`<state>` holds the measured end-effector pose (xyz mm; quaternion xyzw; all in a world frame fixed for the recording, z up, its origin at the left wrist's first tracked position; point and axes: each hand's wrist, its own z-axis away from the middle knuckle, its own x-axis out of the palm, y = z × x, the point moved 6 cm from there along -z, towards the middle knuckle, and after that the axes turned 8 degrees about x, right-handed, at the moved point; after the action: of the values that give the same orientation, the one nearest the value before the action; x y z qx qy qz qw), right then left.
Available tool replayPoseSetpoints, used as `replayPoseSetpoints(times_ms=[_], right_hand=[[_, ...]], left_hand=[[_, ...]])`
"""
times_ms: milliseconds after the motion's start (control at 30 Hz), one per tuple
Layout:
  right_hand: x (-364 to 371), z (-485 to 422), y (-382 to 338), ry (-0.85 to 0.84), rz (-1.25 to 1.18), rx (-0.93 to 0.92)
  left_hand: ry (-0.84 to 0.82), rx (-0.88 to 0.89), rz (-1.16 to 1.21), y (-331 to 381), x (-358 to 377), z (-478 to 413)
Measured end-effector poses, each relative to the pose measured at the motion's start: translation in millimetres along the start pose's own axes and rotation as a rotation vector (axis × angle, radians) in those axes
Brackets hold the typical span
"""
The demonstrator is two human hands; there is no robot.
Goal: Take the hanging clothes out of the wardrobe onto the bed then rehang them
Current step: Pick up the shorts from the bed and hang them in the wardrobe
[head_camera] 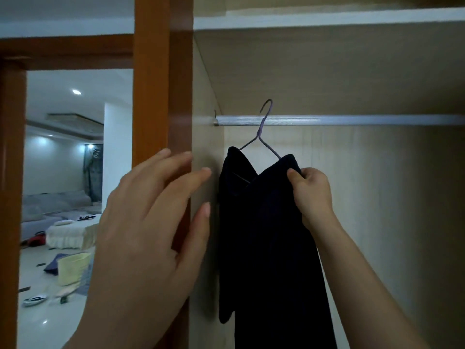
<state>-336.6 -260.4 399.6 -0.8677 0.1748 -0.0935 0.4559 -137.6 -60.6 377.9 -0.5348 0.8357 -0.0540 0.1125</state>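
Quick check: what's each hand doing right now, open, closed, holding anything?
Left hand: open, fingers spread, holding nothing.
Right hand: closed, pinching the dark garment at its shoulder on the hanger.

Right hand (312, 195) pinches dark garment (266, 235) on hanger (261, 132); left hand (151, 222) spread.

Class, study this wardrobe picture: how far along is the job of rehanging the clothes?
Done: nothing can be confirmed; the rail shows no other clothes. In hand: the right hand pinches a dark garment on a wire hanger, whose hook sits at the rail; whether it is going on or coming off cannot be told. The left hand is open, holding nothing. Left: unclear, since the bed is out of view.
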Motion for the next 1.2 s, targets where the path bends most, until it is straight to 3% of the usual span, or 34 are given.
replayPoseSetpoints(times_ms=[200,600,967,1200], right_hand=[[36.9,-18.1,-7.8,0.069,0.046,0.039],[82.4,-21.6,21.0,0.106,0.181,0.073],[65.1,9.4,41.7,0.108,0.158,0.010],[35.5,58.7,58.4,0.097,0.366,0.103]], left_hand=[[0.029,-0.063,-0.105,-21.4,-0.6,3.2],[-0.009,-0.141,0.003,-57.3,9.0,20.5],[0.063,-0.119,0.084,-58.9,14.5,28.9],[0.051,-0.088,0.276,-60.5,12.7,41.5]])
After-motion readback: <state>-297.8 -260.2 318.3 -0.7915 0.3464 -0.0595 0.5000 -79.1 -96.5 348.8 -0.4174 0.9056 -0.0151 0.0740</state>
